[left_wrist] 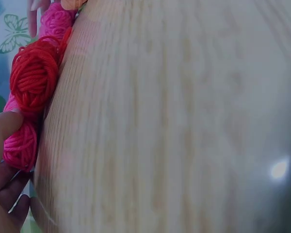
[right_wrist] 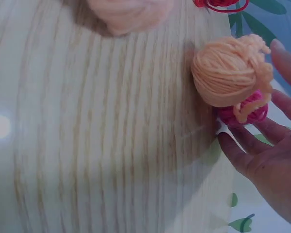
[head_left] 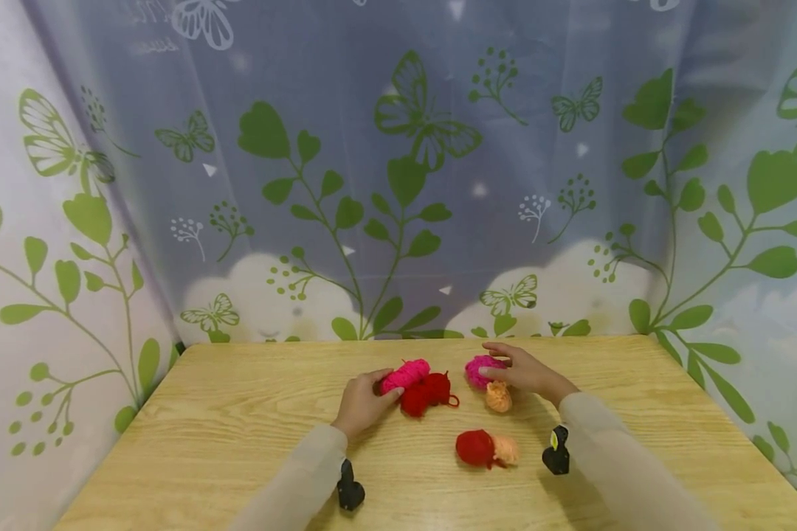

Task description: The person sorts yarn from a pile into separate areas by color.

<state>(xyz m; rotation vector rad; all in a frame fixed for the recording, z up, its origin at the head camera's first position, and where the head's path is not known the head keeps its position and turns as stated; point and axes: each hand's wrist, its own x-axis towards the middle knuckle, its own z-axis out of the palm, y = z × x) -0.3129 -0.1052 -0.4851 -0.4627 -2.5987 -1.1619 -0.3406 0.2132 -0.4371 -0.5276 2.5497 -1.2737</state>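
My left hand point(head_left: 364, 404) holds a bright pink yarn ball point(head_left: 405, 376) at the back middle of the table, thumb on its near side. In the left wrist view that pink ball point(left_wrist: 21, 145) sits between thumb and fingers. A red yarn ball point(head_left: 428, 393) with a loose loop lies right against it. My right hand point(head_left: 528, 371) is spread beside a magenta yarn ball point(head_left: 480, 371), the thumb reaching over it. In the right wrist view its fingers are apart and loosely bent. A peach yarn ball point(right_wrist: 228, 73) stands just in front of the magenta one, partly hiding it.
Nearer the front, another red yarn ball point(head_left: 475, 448) touches a second peach ball point(head_left: 506, 449). They lie on the light wooden table point(head_left: 239, 442). A curtain printed with butterflies and leaves point(head_left: 398, 221) hangs behind the table's back edge.
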